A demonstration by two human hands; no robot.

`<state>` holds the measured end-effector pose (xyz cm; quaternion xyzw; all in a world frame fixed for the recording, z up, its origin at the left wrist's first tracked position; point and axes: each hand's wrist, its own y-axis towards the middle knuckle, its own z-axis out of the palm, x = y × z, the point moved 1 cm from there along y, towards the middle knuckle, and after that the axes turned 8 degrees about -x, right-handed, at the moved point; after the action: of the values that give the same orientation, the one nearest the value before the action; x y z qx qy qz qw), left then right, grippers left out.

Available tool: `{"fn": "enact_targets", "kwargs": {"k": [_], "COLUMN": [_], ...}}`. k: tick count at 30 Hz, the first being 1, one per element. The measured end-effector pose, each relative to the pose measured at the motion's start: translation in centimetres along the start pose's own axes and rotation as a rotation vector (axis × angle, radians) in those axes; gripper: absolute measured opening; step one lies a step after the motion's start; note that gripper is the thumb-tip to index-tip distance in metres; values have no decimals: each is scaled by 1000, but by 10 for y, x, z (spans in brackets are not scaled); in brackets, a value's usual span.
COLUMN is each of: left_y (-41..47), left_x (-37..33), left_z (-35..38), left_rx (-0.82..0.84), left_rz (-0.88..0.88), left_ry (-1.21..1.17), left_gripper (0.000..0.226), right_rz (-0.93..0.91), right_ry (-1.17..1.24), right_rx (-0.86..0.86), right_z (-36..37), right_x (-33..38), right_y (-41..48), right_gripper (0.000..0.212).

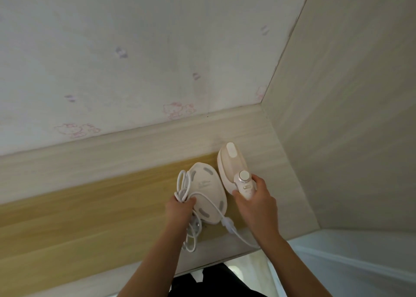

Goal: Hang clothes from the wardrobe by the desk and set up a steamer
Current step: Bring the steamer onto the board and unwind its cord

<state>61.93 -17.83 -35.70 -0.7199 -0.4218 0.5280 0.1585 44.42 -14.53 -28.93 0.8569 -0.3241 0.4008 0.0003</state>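
Note:
A cream handheld steamer (229,168) stands on the wooden desk (90,206) near its right back corner. My right hand (254,200) grips the steamer's handle just below the round dial. To its left lies a white, rounded-triangle base pad (206,190) with grey slots, flat on the desk. My left hand (179,209) holds the bundled white power cord (183,184) at the pad's left edge. The cord runs across the pad to the steamer handle, and loops with the plug hang below my left hand.
A pale side panel (349,116) walls the desk on the right. Wallpaper (135,60) with faint pink cartoon cats rises behind the desk. A white surface (360,263) lies at the lower right. My dark clothing (213,281) shows below the desk's front edge.

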Motion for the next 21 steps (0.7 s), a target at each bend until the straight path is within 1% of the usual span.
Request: {"fn": "enact_targets", "kwargs": {"k": [7,11,15,21], "left_y": [4,11,20,26], "left_x": [-1,0,3,12], "left_z": [-11,-27,-50,-89], "left_rx": [30,30,40,139], "left_rz": [29,53,113,127], "left_ry": [53,102,149,176], "left_gripper": [16,20,15,16], "right_rz": [30,49,53,33], "right_ry": [-11,2,2,-33], "right_rx": [5,-7,-8,-10], "right_z": [10,15,22,35], "right_x": [4,5,9,14], "right_y": [-9,-18,-30,-52], "right_gripper": [55,54,54,57]}}
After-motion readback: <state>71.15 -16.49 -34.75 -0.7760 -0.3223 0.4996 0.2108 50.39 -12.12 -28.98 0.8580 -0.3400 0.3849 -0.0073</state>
